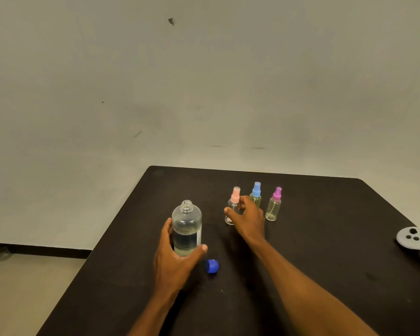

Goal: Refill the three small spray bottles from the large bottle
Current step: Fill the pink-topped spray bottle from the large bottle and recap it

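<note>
A large clear bottle (pixel 186 224), uncapped and about half full of clear liquid, stands upright on the dark table (pixel 325 238). My left hand (pixel 175 258) is wrapped around its lower part. Its blue cap (pixel 212 266) lies on the table just right of that hand. Three small clear spray bottles stand in a row behind: pink-topped (pixel 233 207), blue-topped (pixel 256 194) and purple-topped (pixel 274 204). My right hand (pixel 249 218) curls around the pink-topped bottle, fingers touching or nearly touching it; the hand partly hides the blue-topped one.
A grey handheld controller (pixel 415 241) lies at the table's right edge. The table's left edge runs diagonally beside my left arm, with floor below. A plain wall stands behind the far edge.
</note>
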